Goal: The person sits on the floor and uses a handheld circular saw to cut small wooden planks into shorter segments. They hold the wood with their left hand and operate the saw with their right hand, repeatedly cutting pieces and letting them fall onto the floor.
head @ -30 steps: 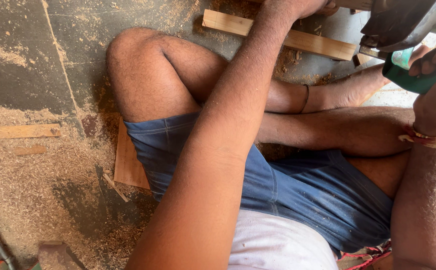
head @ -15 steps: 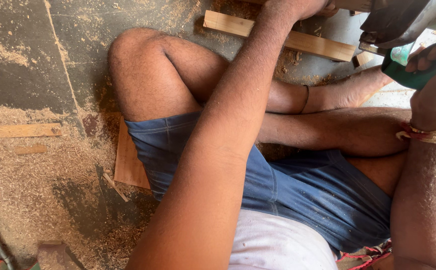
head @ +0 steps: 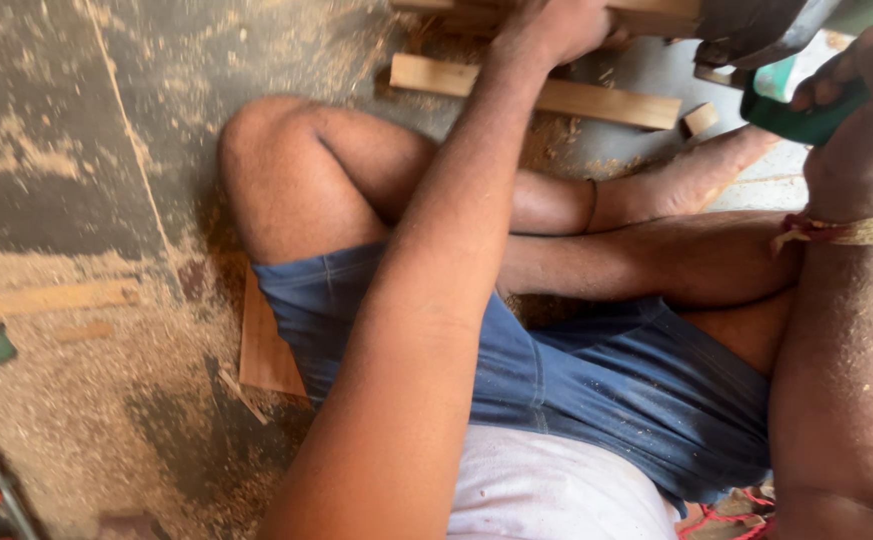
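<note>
Pressing down at the top edge of the frame, the left hand (head: 556, 25) lies closed over a wood strip (head: 656, 12), pinning it to the dusty floor (head: 76, 150). A second strip (head: 546, 92) lies loose just below it. Further right, the right hand (head: 861, 110) is wrapped tight round the green handle of a power saw (head: 786, 60), whose body sits above the pinned strip. That tool looks heavy and stiff; its handle seems the safe hold.

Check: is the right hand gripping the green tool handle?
Yes: the right hand is wrapped around the green tool handle at the frame's top right.
</note>
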